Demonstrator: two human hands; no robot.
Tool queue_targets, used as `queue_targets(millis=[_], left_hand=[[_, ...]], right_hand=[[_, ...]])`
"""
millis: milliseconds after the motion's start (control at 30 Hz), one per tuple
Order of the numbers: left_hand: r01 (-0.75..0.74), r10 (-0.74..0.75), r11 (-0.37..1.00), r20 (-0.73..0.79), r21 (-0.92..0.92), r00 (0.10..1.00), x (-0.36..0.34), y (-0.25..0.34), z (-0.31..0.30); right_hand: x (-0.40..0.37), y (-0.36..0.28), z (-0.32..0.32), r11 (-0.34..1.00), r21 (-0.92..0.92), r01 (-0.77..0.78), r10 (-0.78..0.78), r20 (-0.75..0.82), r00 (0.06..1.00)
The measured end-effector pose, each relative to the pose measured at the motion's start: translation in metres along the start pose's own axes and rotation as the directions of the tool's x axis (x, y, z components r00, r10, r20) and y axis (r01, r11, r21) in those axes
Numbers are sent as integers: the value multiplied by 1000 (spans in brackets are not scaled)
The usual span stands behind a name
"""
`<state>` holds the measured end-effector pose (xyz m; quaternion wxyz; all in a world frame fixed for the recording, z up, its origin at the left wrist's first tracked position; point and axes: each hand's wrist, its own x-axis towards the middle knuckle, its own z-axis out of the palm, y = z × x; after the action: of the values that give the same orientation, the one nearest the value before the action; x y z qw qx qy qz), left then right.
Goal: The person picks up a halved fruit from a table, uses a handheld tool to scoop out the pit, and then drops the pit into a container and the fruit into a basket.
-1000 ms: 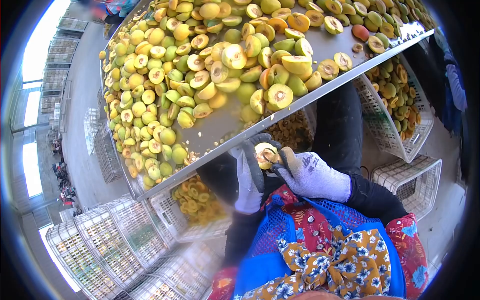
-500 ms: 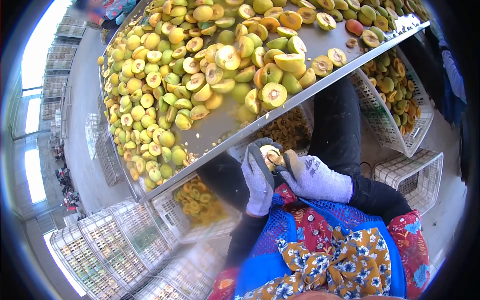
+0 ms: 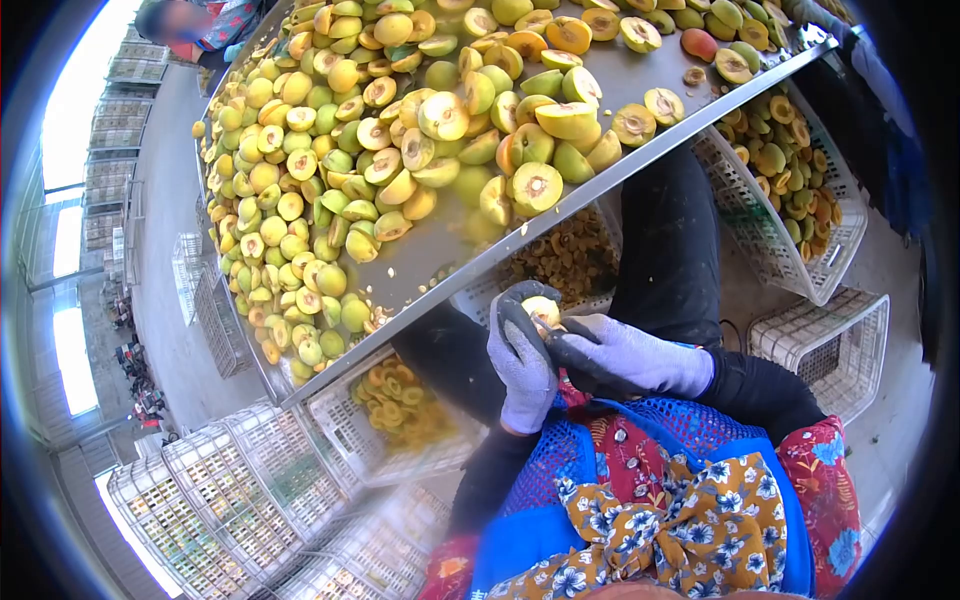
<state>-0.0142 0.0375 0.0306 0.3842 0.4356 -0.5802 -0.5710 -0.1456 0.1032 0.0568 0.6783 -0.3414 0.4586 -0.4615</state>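
Cupping the cut stone fruit point(image 3: 543, 308), your gloved left hand point(image 3: 522, 355) had its fingers bent around it; your gloved right hand point(image 3: 635, 355), fingers curled closed, met its side, any tool inside hidden. Beyond the grip lay fruit pieces point(image 3: 565, 262) and the metal sorting table point(image 3: 412, 268).

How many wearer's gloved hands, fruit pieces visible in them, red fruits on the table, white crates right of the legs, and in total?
Gloved hands, left and right: 2
Held fruit piece: 1
Red fruit: 1
Crates, upper and lower: 2
Total: 6
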Motion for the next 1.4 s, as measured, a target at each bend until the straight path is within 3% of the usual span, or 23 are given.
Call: queue_targets(millis=[33,67,133,167,233,300,400,500,533,667,733,800,833,933,967,1033,1100,1133,1167,1233,1300,1367,1400], left_hand=[[-50,50,999,6,18,999,1,0,1],[-36,37,999,61,-24,997,2,0,0],[-1,18,995,170,-104,985,7,2,-5],[53,-23,989,214,-135,977,8,2,-7],[163,-100,968,303,-190,948,11,3,-9],[154,-90,972,326,-177,941,13,3,-9],[174,-113,969,310,-177,944,12,-9,-9],[184,-116,966,332,-181,936,13,-12,-8],[184,-110,964,342,-193,933,13,-8,-8],[204,-120,952,333,-230,935,18,-8,-6],[104,-53,984,310,-148,949,21,-12,-6],[-25,50,996,310,-83,949,22,-17,-6],[11,23,994,301,-111,953,22,-17,-6],[93,-55,987,273,-129,960,20,-19,-9],[108,-80,990,267,-91,960,19,-21,-10],[183,-147,976,259,-122,955,20,-18,-10],[311,-248,916,252,-255,935,15,-10,-9],[223,-176,961,264,-162,948,15,-9,-11],[166,-134,982,272,-95,953,16,-12,-13],[94,-92,996,291,9,952,17,-16,-18],[115,-126,992,294,53,947,15,-8,-20],[237,-236,971,296,35,925,15,-10,-24],[323,-311,946,305,11,900,17,-20,-29]], right_hand=[[-3,-12,-2,867,349,-357,317,166,934],[-5,-10,-7,787,469,-400,314,254,915],[-4,-3,-10,467,730,-499,327,382,864],[-1,0,-13,260,791,-553,302,478,825],[3,23,-14,78,814,-575,237,545,804],[3,32,-17,-19,803,-596,177,589,788],[-2,7,-16,425,742,-519,282,436,855],[4,28,-21,90,774,-627,233,595,769],[9,36,-22,-106,720,-686,29,692,722],[6,37,-17,-33,785,-619,87,619,780],[8,24,-13,40,822,-568,152,557,817],[9,34,-14,20,817,-577,66,574,816],[9,37,-14,9,811,-586,24,585,810],[-1,-2,-3,594,676,-436,410,212,887],[1,5,1,713,605,-354,369,106,924],[3,0,1,585,699,-412,417,176,891],[10,32,-16,234,789,-568,177,539,823],[12,30,-16,152,782,-605,140,588,796],[11,24,-13,405,738,-540,267,470,841],[6,8,-5,808,433,-400,376,143,915],[10,17,-6,913,221,-343,338,62,939],[11,19,-7,961,-33,-273,273,-10,962],[14,30,-7,923,-384,-34,1,-86,996]])
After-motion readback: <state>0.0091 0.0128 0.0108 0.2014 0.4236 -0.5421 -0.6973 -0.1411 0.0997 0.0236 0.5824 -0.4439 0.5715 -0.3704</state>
